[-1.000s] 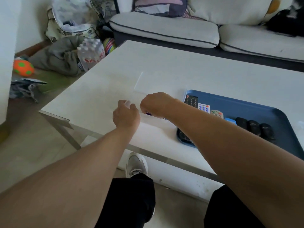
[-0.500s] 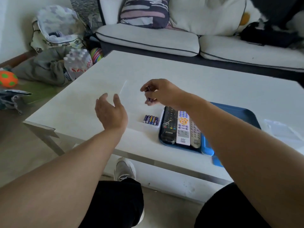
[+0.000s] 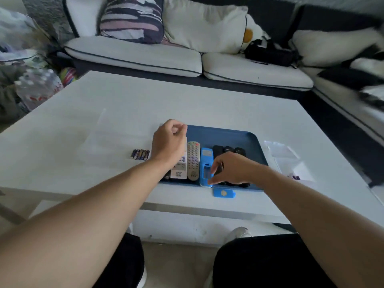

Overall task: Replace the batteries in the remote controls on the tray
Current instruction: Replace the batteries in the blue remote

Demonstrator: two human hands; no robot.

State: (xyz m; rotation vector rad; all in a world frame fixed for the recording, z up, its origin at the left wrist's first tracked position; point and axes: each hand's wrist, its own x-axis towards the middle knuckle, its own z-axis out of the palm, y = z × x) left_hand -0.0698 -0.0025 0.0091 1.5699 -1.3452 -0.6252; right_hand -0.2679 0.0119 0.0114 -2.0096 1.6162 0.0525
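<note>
- The right hand has its fingers curled at the open battery compartment of the bright blue plastic remote; it seems to pinch something small and dark, perhaps a battery, though blur hides it.
- That remote lies in the shallow blue rectangular tray, beside the grey many-buttoned remote to the hand's left.
- The loose blue battery cover sits on the white table, just below this hand.
- The left hand hovers over the tray's left edge, fingers curled in, holding nothing visible.
- A row of small dark batteries lies just left of its wrist.
</note>
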